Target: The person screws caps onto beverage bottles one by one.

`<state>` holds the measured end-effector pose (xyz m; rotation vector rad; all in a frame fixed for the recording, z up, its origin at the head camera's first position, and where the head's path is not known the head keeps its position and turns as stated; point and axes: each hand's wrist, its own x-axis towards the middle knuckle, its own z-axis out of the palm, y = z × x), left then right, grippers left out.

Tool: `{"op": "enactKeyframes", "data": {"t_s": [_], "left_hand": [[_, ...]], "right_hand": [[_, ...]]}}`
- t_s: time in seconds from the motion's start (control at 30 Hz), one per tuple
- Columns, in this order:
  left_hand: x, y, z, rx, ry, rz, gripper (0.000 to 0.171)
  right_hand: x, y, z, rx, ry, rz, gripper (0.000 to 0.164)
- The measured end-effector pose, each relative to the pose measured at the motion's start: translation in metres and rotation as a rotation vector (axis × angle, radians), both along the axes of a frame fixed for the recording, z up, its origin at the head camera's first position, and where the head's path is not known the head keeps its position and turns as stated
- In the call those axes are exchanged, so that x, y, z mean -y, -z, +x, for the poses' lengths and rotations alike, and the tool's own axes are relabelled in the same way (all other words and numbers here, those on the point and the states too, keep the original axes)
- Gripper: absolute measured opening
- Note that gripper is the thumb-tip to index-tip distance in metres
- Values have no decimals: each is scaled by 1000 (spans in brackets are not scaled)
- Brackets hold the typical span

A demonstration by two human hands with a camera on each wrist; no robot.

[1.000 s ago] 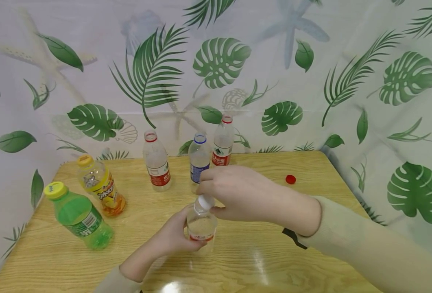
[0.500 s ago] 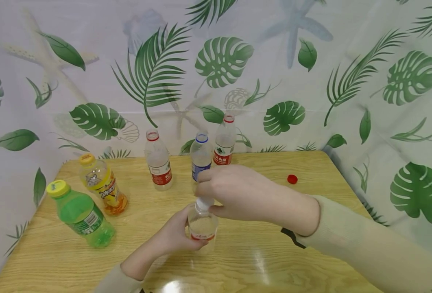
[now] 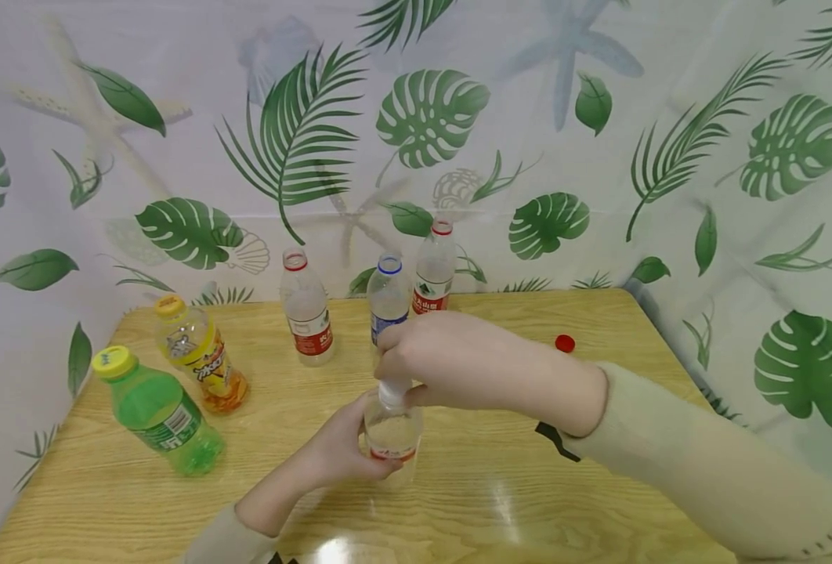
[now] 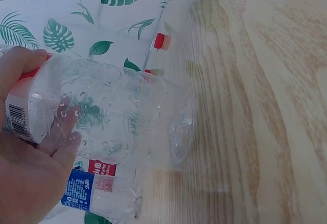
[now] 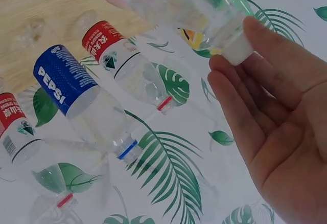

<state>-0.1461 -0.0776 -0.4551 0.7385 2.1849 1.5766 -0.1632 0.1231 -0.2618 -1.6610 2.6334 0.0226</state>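
Bottle (image 3: 393,432) is roughly upright, clasped in my left hand (image 3: 341,450), its white cap (image 5: 238,49) uppermost, pinched by my right hand (image 3: 444,360).

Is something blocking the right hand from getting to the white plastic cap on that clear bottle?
Nothing visible does: the right hand has its fingers right on the white plastic cap. The clear plastic bottle with the blue label stands farther back, not between them.
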Motion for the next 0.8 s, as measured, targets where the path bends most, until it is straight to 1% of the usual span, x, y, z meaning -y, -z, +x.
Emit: {"op": "enactKeyframes", "data": {"t_s": [0.13,0.2,0.27,0.33,0.47,0.57,0.7,0.77,0.8], "left_hand": [[0,0,0,4,2,3,79],[0,1,0,11,0,7,80],[0,1,1,18,-2,7,81],[0,2,1,20,-5,9,82],[-1,2,1,3,-10,13,82],[-2,2,1,-10,-9,10,80],[-2,2,1,4,-8,4,78],[-1,2,2,8,-10,1,78],[-2,2,2,14,-11,4,77]], "right_hand": [[4,2,-2,13,103,57,28],[6,4,-3,10,138,68,34],[7,6,-3,-9,150,68,37],[7,9,-2,-46,143,70,38],[8,14,0,-156,107,38,46],[9,20,2,-279,101,8,55],[11,33,4,-468,139,-39,65],[12,39,4,-518,155,-74,67],[12,41,4,-520,159,-82,67]]}}
